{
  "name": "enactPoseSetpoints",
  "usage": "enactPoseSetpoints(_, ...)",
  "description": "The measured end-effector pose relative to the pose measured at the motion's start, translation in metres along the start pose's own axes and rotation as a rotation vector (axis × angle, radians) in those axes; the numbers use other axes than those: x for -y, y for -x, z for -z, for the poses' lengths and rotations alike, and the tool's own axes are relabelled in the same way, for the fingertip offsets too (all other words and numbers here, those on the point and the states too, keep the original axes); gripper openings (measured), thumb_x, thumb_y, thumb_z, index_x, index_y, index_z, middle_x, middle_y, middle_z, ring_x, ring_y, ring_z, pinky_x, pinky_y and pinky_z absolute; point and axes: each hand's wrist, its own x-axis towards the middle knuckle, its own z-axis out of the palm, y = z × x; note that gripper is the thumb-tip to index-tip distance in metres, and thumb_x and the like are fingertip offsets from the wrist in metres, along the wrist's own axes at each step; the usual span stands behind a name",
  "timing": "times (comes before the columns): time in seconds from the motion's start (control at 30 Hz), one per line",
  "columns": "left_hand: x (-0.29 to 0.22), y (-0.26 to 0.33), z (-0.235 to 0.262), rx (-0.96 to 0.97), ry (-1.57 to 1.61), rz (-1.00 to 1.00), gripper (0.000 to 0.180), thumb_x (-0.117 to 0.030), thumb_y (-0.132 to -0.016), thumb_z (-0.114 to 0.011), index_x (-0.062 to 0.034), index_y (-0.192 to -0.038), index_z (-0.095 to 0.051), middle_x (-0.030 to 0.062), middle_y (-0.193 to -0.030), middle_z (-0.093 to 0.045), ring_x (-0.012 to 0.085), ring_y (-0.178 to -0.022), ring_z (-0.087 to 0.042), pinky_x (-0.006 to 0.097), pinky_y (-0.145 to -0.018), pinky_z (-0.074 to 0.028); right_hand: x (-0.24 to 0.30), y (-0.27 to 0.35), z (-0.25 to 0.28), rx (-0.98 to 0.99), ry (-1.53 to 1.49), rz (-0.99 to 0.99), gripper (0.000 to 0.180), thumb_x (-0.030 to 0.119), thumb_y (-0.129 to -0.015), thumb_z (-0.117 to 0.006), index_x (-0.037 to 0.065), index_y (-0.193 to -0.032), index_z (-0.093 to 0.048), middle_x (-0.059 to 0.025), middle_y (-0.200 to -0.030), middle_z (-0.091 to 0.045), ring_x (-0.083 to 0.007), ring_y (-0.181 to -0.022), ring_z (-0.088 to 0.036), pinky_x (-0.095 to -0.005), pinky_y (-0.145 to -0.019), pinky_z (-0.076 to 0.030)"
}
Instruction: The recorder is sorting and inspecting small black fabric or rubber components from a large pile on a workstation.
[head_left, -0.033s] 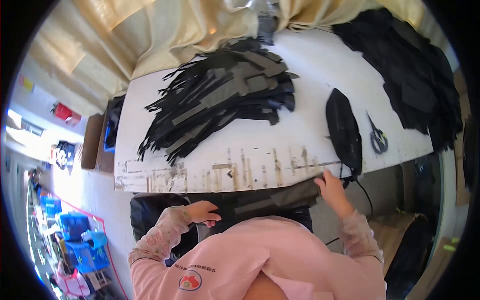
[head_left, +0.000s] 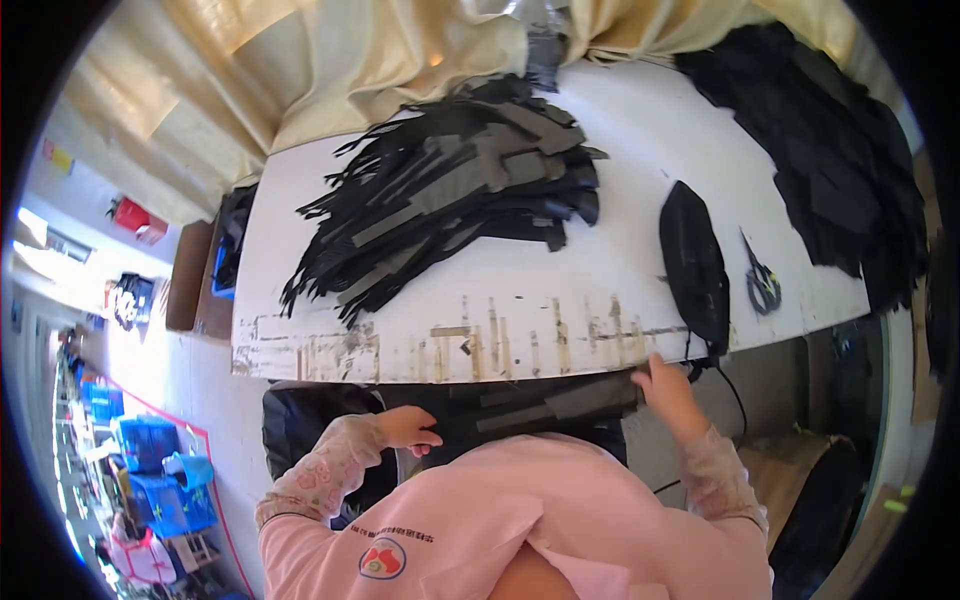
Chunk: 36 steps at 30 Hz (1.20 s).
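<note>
Across my lap, below the table's front edge, lie black and dark grey fabric strips (head_left: 540, 405). My right hand (head_left: 668, 393) pinches their right end between thumb and fingers, close to the table edge. At the left end my left hand (head_left: 408, 428) is closed, its fingers curled against the dark fabric; the exact grip is partly hidden. On the white table (head_left: 620, 270) spreads a large heap of similar black strips (head_left: 450, 190), fanned toward the left. A long black padded piece (head_left: 693, 265) lies at the right, beside dark-handled scissors (head_left: 762, 285).
A pile of black fabric (head_left: 830, 160) covers the table's far right corner. Beige curtains (head_left: 350, 60) hang behind the table. Cardboard boxes (head_left: 190, 275) stand at its left. A black cable (head_left: 738, 400) hangs below the right edge. Blue crates (head_left: 170, 500) are on the floor far left.
The table and everything on it sit slightly further right in the view. Both hands keep nearly the same place and grip.
</note>
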Motion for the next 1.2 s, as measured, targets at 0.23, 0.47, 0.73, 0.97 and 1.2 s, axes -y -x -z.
enactPoseSetpoints(0.23, -0.061, 0.031, 0.025, -0.334, -0.664, -0.159, 0.052, -0.054, -0.076, -0.063, -0.003, -0.082, -0.066, 0.0147, -0.076, -0.066, 0.0342, -0.076, -0.065, 0.044, -0.067, -0.049, 0.065, -0.068, 0.071, -0.071, 0.122, 0.247, 0.035, 0.036, -0.079, -0.066, 0.002, -0.077, -0.058, -0.0167, -0.07, -0.062, -0.0365, -0.067, -0.062, -0.0446, -0.06, -0.047)
enactPoseSetpoints(0.47, -0.138, -0.026, 0.178, -1.461, -0.455, -0.774, 0.049, -0.029, -0.079, -0.069, -0.0029, -0.118, -0.054, 0.017, -0.117, -0.056, 0.0335, -0.11, -0.053, 0.039, -0.091, -0.044, 0.197, -0.242, 0.055, -0.129, -0.884, 0.164, 0.039, 0.038, -0.084, -0.066, 0.0, -0.09, -0.061, -0.0075, -0.066, -0.06, -0.0149, -0.053, -0.058, -0.0284, -0.053, -0.049)
enactPoseSetpoints(0.73, -0.146, -0.039, 0.176, -1.672, -0.477, -0.777, 0.056, -0.02, -0.076, -0.07, -0.0037, -0.125, -0.047, 0.022, -0.128, -0.048, 0.0421, -0.122, -0.041, 0.045, -0.102, -0.034, 0.237, -0.238, 0.021, 0.062, -1.05, 0.39, 0.016, 0.011, -0.084, -0.065, 0.0, -0.092, -0.056, -0.0043, -0.07, -0.057, -0.0113, -0.062, -0.056, -0.0263, -0.054, -0.043)
enactPoseSetpoints(0.97, -0.184, -0.038, 0.089, -1.081, -0.312, -0.959, 0.018, -0.011, -0.078, -0.064, -0.0015, -0.093, -0.06, 0.016, -0.078, -0.06, 0.031, -0.072, -0.06, 0.037, -0.066, -0.048, 0.155, -0.124, -0.005, -0.301, -0.739, 0.375, 0.042, 0.011, -0.079, -0.072, 0.004, -0.113, -0.049, -0.0083, -0.089, -0.059, -0.0162, -0.074, -0.057, -0.0282, -0.065, -0.047)
enactPoseSetpoints(1.2, -0.185, -0.086, 0.051, -0.799, 0.378, -0.885, 0.016, -0.014, -0.084, -0.066, -0.0009, -0.083, -0.057, 0.0037, -0.07, -0.057, 0.0087, -0.064, -0.049, 0.025, -0.058, -0.043, 0.142, -0.092, -0.006, -0.514, -0.302, 0.531, 0.041, 0.005, -0.079, -0.063, 0.002, -0.117, -0.047, -0.019, -0.102, -0.059, -0.036, -0.09, -0.058, -0.0394, -0.074, -0.049)
